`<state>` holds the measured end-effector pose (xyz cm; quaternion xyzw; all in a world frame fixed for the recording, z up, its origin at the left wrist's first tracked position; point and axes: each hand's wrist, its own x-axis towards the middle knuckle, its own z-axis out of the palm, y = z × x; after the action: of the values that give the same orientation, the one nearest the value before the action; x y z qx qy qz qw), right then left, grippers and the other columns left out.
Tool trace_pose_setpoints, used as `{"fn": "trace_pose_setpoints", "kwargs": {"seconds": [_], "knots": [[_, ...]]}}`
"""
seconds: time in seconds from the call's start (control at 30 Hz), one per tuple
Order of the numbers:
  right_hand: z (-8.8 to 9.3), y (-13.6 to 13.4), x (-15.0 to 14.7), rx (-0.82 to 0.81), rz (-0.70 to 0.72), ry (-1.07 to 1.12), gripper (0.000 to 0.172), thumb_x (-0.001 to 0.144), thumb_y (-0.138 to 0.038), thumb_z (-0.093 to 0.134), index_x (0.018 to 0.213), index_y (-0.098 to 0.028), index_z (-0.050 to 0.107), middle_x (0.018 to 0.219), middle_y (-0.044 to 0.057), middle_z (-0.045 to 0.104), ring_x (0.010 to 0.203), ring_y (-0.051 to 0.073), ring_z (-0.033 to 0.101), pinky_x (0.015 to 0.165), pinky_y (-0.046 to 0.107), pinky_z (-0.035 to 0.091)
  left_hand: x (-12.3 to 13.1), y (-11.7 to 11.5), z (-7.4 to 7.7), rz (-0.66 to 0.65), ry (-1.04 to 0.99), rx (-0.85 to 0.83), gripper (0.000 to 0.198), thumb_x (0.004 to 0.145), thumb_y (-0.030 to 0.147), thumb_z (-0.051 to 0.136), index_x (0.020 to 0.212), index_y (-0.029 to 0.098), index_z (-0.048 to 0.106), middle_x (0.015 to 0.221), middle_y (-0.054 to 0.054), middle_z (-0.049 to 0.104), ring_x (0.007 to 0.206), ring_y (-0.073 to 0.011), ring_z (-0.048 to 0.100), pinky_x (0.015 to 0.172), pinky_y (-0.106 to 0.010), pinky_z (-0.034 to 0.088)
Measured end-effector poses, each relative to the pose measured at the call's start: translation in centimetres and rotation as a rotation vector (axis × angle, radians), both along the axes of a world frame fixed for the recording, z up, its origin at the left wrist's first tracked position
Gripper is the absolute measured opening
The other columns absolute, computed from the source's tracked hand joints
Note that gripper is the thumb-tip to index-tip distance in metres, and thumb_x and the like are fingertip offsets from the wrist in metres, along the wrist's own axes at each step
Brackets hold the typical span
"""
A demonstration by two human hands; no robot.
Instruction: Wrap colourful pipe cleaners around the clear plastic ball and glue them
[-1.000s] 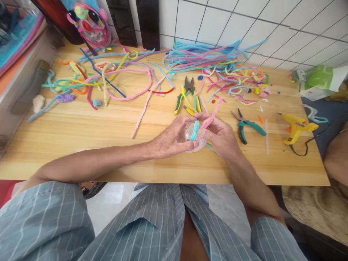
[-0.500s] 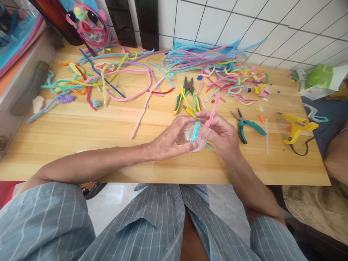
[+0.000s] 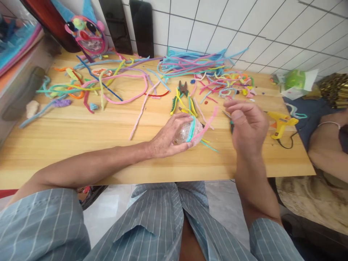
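My left hand (image 3: pixel 170 139) is wrapped around a small clear plastic piece (image 3: pixel 185 133), rounded and shiny, held just above the table. A teal pipe cleaner (image 3: pixel 191 129) runs as a band around it. From that band a pink pipe cleaner (image 3: pixel 208 125) slants up to the right, its far end free. My right hand (image 3: pixel 248 125) is raised to the right, apart from the piece, with fingers curled in towards the thumb and nothing visible in them. Beneath it, needle-nose pliers (image 3: pixel 232 127) are mostly hidden. Green-and-yellow cutting pliers (image 3: pixel 183 88) lie beyond the piece.
Pipe cleaners lie in a blue-and-pink bundle (image 3: pixel 193 61) and in loose scraps (image 3: pixel 119 87). A yellow glue gun (image 3: pixel 282 123) rests at the right. A decorated pipe-cleaner face (image 3: pixel 88 34) stands back left by the tiled wall (image 3: pixel 206 21). Another person's arm (image 3: pixel 326 145) is at the right.
My right hand has let go of the pink pipe cleaner and moved right, over the needle-nose pliers. The left hand keeps its hold. The view has shifted slightly.
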<state>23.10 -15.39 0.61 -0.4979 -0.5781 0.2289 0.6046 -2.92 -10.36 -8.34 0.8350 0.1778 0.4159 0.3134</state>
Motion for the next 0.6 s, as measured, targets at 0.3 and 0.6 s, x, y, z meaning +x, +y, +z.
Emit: {"fn": "trace_pose_setpoints", "kwargs": {"seconds": [0.3,0.6], "knots": [[-3.0,0.1,16.3,-0.349,-0.739,-0.289,0.022,0.081,-0.043,0.084,0.086,-0.029,0.068,0.088,0.004,0.074,0.096,0.031,0.068,0.109,0.060,0.054,0.1,0.5,-0.6,0.054,-0.029,-0.023,0.073,0.103,0.050,0.077,0.164,0.028,0.043,0.163,-0.018,0.056,0.160,-0.0355,0.054,0.135,-0.063,0.048],[-4.0,-0.5,19.2,-0.411,-1.002,-0.346,0.041,0.082,-0.021,0.083,0.086,-0.034,0.044,0.112,0.011,0.071,0.120,0.032,0.058,0.120,0.051,0.040,-0.3,0.6,-1.1,0.076,-0.045,-0.183,0.073,0.103,0.054,0.078,0.163,0.029,0.044,0.167,-0.017,0.053,0.163,-0.0359,0.051,0.140,-0.065,0.042]]}}
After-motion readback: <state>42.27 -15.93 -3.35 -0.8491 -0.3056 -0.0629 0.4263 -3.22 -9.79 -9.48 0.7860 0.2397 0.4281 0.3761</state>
